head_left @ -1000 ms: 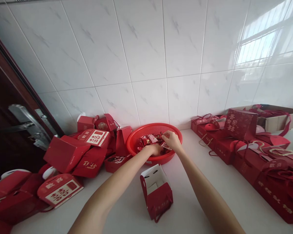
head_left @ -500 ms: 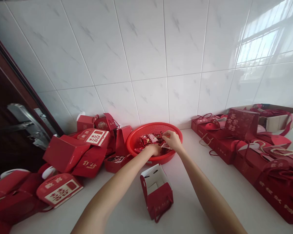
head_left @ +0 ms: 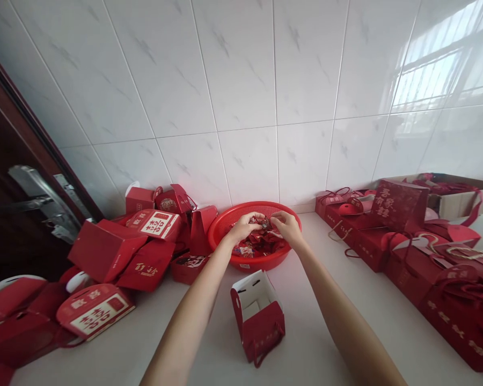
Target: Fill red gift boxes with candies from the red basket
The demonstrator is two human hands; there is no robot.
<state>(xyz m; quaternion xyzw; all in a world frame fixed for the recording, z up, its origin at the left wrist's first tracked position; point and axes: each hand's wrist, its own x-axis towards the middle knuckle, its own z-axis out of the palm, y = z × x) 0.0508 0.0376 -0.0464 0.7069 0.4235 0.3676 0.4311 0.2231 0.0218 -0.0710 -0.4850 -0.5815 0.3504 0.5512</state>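
Both of my hands are in the red plastic basket (head_left: 265,262), over its small wrapped candies (head_left: 261,245). On the basket's left side my left hand (head_left: 244,227) has its fingers curled together around something I cannot make out among the wrappers. Close beside it, my right hand (head_left: 286,225) is bent with thumb and fingertips pinched; what they hold is too small to name. Between my forearms an open red box (head_left: 261,327) stands on the white table (head_left: 306,343), its white inside showing and its cord handle toward me.
Red boxes (head_left: 104,249) lie heaped at the left, beside a dark door with a metal handle (head_left: 40,198). Rows of red boxes (head_left: 362,241) line the right, with a cardboard carton (head_left: 454,203) behind. A tiled wall (head_left: 245,80) rises behind the basket.
My left hand has risen from low in the candies toward the basket's back. My right hand has shifted slightly right. The candies between them have been stirred.
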